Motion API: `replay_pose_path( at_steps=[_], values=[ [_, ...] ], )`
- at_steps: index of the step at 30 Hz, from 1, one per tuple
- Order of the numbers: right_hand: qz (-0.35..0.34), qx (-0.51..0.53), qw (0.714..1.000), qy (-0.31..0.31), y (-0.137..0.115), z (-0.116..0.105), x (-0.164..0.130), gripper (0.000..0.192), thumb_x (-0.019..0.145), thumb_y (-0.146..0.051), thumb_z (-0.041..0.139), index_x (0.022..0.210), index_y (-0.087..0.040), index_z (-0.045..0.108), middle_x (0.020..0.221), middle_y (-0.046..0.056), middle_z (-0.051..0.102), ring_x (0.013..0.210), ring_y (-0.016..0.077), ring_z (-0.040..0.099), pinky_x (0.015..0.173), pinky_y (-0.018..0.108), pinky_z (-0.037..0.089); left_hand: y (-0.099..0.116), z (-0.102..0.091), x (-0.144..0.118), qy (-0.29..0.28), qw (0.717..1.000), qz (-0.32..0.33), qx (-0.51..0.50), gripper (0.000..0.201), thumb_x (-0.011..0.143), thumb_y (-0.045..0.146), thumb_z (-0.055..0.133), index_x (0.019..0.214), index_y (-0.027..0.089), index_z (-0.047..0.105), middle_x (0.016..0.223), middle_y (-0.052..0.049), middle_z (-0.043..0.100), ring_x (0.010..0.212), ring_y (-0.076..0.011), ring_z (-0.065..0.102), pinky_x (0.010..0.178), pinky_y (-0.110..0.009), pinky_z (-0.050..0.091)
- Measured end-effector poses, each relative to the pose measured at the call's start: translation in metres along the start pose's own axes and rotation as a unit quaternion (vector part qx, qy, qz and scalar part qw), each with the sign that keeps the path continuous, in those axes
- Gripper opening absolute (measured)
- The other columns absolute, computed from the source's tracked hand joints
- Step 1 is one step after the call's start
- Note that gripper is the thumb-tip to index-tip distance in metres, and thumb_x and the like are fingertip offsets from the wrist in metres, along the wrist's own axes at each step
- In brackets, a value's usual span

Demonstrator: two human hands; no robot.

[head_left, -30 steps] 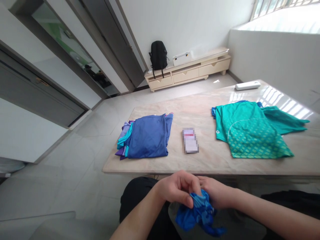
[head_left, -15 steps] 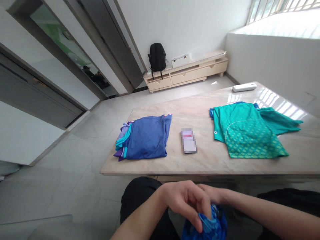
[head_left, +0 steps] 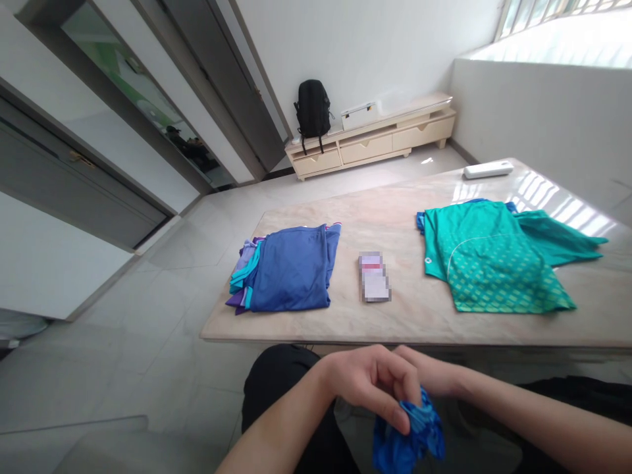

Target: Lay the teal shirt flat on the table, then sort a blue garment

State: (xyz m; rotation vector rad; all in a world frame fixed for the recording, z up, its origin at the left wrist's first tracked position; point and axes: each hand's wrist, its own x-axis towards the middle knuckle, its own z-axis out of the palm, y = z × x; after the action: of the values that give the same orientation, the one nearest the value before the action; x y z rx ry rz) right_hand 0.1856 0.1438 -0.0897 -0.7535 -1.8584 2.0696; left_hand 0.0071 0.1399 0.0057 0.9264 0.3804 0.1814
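On the table [head_left: 415, 316] I see a folded blue stack [head_left: 291, 268] at left, a blurred card [head_left: 374, 277] mid-table, a teal shirt [head_left: 486, 257] at right. Below the near edge, my left hand [head_left: 375, 385] pinches the bunched blue cloth [head_left: 407, 431]; my right hand [head_left: 434, 376], mostly hidden behind, grip unclear

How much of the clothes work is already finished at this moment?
Done: a folded stack on the table. In hand: both hands, left hand and right hand, grip a bunched blue garment below the table edge. Left: teal garments lying unfolded.
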Motion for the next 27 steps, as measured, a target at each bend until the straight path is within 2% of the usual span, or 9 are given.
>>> replay_pose_path(
  at_steps=[6, 10, 13, 16, 19, 21, 22, 25, 27],
  values=[
    [-0.110, 0.103, 0.968, 0.202, -0.063, -0.070, -0.032, 0.036, 0.090, -0.050, 0.070, 0.086, -0.014, 0.071, 0.079, 0.004, 0.067, 0.067, 0.0118, 0.058, 0.058, 0.021, 0.046, 0.002, -0.002, -0.008, -0.012, 0.998, -0.047, 0.035, 0.053, 0.058, 0.055, 0.093, 0.080, 0.013, 0.070, 0.071, -0.004, 0.070, 0.064, -0.0141, 0.066, 0.067, -0.025, 0.056],
    [-0.185, -0.003, 0.915, 0.358, -0.102, -0.106, -0.066, 0.033, 0.087, -0.050, 0.073, 0.083, -0.018, 0.075, 0.076, 0.006, 0.069, 0.064, 0.0162, 0.060, 0.053, 0.025, 0.046, 0.006, -0.005, -0.012, -0.019, 0.994, -0.066, 0.086, 0.059, 0.058, 0.062, 0.089, 0.086, 0.013, 0.072, 0.073, -0.005, 0.071, 0.064, -0.0159, 0.066, 0.067, -0.027, 0.056],
    [-0.260, -0.159, 0.842, 0.445, -0.116, -0.103, -0.083, 0.017, 0.091, -0.039, 0.072, 0.083, -0.024, 0.077, 0.079, 0.005, 0.074, 0.070, 0.0202, 0.066, 0.059, 0.029, 0.052, 0.012, -0.007, -0.014, 0.027, 0.987, -0.050, 0.149, 0.054, 0.067, 0.062, 0.085, 0.087, 0.013, 0.072, 0.075, -0.005, 0.071, 0.065, -0.0148, 0.064, 0.067, -0.026, 0.055],
    [-0.337, -0.293, 0.800, 0.400, -0.118, -0.076, -0.083, 0.011, 0.093, -0.021, 0.068, 0.095, -0.026, 0.077, 0.080, 0.003, 0.075, 0.068, 0.0171, 0.069, 0.062, 0.027, 0.052, 0.017, 0.000, -0.010, 0.191, 0.948, 0.032, 0.251, 0.044, 0.082, 0.057, 0.075, 0.091, 0.014, 0.072, 0.079, -0.005, 0.070, 0.070, -0.0157, 0.064, 0.070, -0.026, 0.053],
    [-0.372, -0.378, 0.798, 0.286, -0.115, -0.044, -0.074, 0.024, 0.097, -0.016, 0.060, 0.114, -0.024, 0.074, 0.088, 0.005, 0.074, 0.070, 0.0129, 0.068, 0.060, 0.022, 0.049, 0.019, 0.017, 0.001, 0.320, 0.854, 0.168, 0.373, 0.055, 0.074, 0.047, 0.086, 0.117, 0.017, 0.070, 0.107, -0.011, 0.071, 0.097, -0.0244, 0.066, 0.091, -0.033, 0.051],
    [-0.375, -0.397, 0.797, 0.259, -0.113, -0.030, -0.068, 0.026, 0.100, -0.018, 0.055, 0.118, -0.024, 0.073, 0.094, 0.007, 0.071, 0.075, 0.0127, 0.067, 0.063, 0.022, 0.050, 0.018, 0.030, 0.009, 0.315, 0.829, 0.218, 0.408, 0.072, 0.063, 0.042, 0.093, 0.125, 0.018, 0.067, 0.121, -0.013, 0.069, 0.110, -0.0285, 0.063, 0.101, -0.034, 0.047],
    [-0.372, -0.399, 0.795, 0.264, -0.113, -0.026, -0.067, 0.027, 0.101, -0.019, 0.053, 0.117, -0.024, 0.074, 0.095, 0.007, 0.069, 0.075, 0.0122, 0.066, 0.063, 0.022, 0.050, 0.016, 0.034, 0.012, 0.306, 0.830, 0.219, 0.411, 0.065, 0.066, 0.042, 0.092, 0.122, 0.017, 0.068, 0.118, -0.012, 0.070, 0.107, -0.0275, 0.065, 0.098, -0.032, 0.048],
    [-0.360, -0.370, 0.809, 0.283, -0.111, -0.025, -0.067, 0.025, 0.100, -0.019, 0.055, 0.114, -0.025, 0.075, 0.092, 0.006, 0.064, 0.069, 0.0109, 0.061, 0.061, 0.022, 0.048, 0.013, 0.040, 0.015, 0.328, 0.826, 0.178, 0.423, 0.028, 0.090, 0.043, 0.071, 0.096, 0.016, 0.074, 0.089, -0.006, 0.073, 0.079, -0.0190, 0.066, 0.075, -0.026, 0.048],
    [-0.327, -0.317, 0.851, 0.261, -0.105, -0.029, -0.067, 0.019, 0.098, -0.023, 0.061, 0.112, -0.024, 0.073, 0.090, 0.005, 0.065, 0.072, 0.0117, 0.063, 0.064, 0.021, 0.049, 0.013, 0.036, 0.011, 0.323, 0.823, 0.162, 0.438, 0.033, 0.097, 0.043, 0.061, 0.085, 0.015, 0.074, 0.075, -0.004, 0.069, 0.068, -0.0159, 0.061, 0.066, -0.025, 0.043]
  ],
)
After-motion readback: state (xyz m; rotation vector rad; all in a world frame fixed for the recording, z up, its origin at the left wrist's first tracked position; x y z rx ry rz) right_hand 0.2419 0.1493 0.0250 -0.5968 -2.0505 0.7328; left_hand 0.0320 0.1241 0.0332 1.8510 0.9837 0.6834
